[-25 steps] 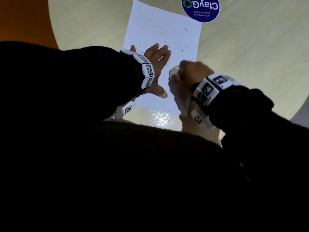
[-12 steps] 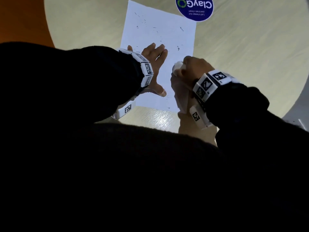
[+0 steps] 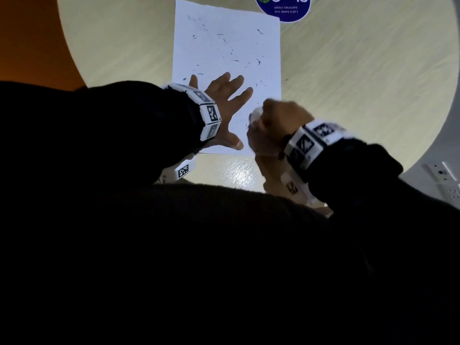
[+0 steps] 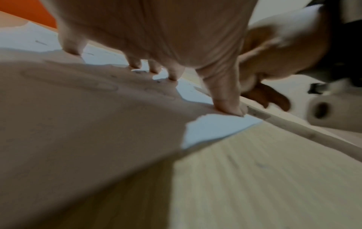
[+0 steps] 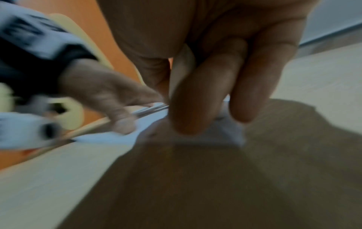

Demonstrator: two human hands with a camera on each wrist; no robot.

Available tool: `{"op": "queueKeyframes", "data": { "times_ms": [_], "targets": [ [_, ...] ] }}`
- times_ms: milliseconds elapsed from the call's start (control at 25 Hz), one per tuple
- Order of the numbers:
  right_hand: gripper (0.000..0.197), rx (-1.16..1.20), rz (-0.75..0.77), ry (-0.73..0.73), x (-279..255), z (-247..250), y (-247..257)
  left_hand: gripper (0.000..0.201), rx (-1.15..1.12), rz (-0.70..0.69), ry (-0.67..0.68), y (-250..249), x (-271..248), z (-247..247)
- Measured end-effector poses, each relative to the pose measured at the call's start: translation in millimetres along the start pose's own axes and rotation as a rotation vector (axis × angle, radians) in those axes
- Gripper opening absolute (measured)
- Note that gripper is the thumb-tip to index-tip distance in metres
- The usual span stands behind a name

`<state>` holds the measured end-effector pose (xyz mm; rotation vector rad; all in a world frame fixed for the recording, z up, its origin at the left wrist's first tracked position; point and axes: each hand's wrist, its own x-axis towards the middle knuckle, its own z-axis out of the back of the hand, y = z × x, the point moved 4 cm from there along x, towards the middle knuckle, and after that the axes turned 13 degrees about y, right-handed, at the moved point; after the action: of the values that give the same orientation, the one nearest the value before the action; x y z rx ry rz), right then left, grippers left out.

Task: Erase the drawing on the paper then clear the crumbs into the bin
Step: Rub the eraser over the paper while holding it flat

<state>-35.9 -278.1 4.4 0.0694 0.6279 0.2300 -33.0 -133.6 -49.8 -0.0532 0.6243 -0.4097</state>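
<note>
Paper [image 3: 226,46] lay on the desk [image 3: 361,83], long axis running near–far, near short edge just in front of the person, far edge beside a blue sticker [image 3: 283,8] at the desk's far side.

Left hand [image 3: 224,103] was pressed flat on the near-left part of the sheet, fingers spread and pointing far, thumb out to the right near the bottom edge. No grip there, just hold-down.

Right hand [image 3: 278,123] was curled at the near-right corner, grip pinching a small white eraser [image 5: 182,74] between thumb and fingers; motion blur in the right wrist view.

Change since a second ago: right hand was shifted slightly toward the far-right edge of the sheet and back across the corner; rubbing was continued in the same small patch. Left hand was kept in place. Paper orientation was unchanged. Crumb scatter [image 3: 224,53] over the far half was unchanged as far as could be told.

No pencil lines could be made out on the exposed sheet; anything under the hands was hidden. Judged: erasing was nearly finished, only the near-right corner left. Crumb clearing not yet started. Bin not seen in any view.

Risk, judged: sheet could be creased at the unsupported right corner if rubbed hard.
</note>
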Motion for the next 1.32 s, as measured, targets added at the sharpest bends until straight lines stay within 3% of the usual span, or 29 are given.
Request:
{"op": "queueKeyframes", "data": {
  "times_ms": [120, 240, 360, 520, 680, 720, 840, 880, 1040, 1240, 1320],
  "targets": [
    [0.020, -0.014, 0.061, 0.142, -13.3, -16.9, 10.2, 0.114, 0.012, 0.005, -0.010, 0.4, 0.8, -2.1],
    [0.020, -0.030, -0.004, -0.023, 11.1, 7.6, 5.8, 0.116, 0.015, 0.001, 0.009, 0.0, 0.9, 0.3],
    [0.019, -0.014, -0.022, -0.065, 8.3, 3.5, 7.2, 0.116, 0.012, 0.008, 0.022, 0.6, 3.3, 1.7],
    [0.021, 0.004, 0.029, 0.118, -14.3, -20.7, 9.3, 0.117, 0.013, 0.011, 0.012, 0.1, 5.2, -0.9],
    [0.019, -0.020, -0.057, -0.130, 13.8, 5.0, 6.3, 0.116, 0.013, -0.001, -0.005, -1.3, 1.4, 0.4],
    [0.020, -0.016, -0.062, -0.124, 9.9, 1.0, 6.2, 0.116, 0.011, -0.002, -0.009, -1.9, 0.7, 1.2],
    [0.026, -0.003, -0.016, 0.085, -15.6, -25.5, 8.5, 0.115, 0.009, 0.006, 0.001, -0.9, 0.2, 1.0],
    [0.026, -0.005, -0.019, 0.084, -17.8, -25.5, 8.5, 0.115, 0.007, 0.003, 0.008, -1.6, 0.0, 1.2],
    [0.021, -0.003, -0.092, -0.143, 9.9, 3.6, 6.7, 0.116, -0.007, 0.007, 0.013, -5.4, -4.5, 5.0],
    [0.026, 0.025, -0.052, 0.055, -18.7, -29.2, 7.5, 0.115, 0.011, -0.014, 0.014, -1.1, -3.1, 2.3],
    [0.027, 0.043, -0.090, 0.046, -0.7, -17.4, 2.4, 0.116, 0.013, -0.015, 0.013, -1.5, -3.0, 2.7]
  ]
}}
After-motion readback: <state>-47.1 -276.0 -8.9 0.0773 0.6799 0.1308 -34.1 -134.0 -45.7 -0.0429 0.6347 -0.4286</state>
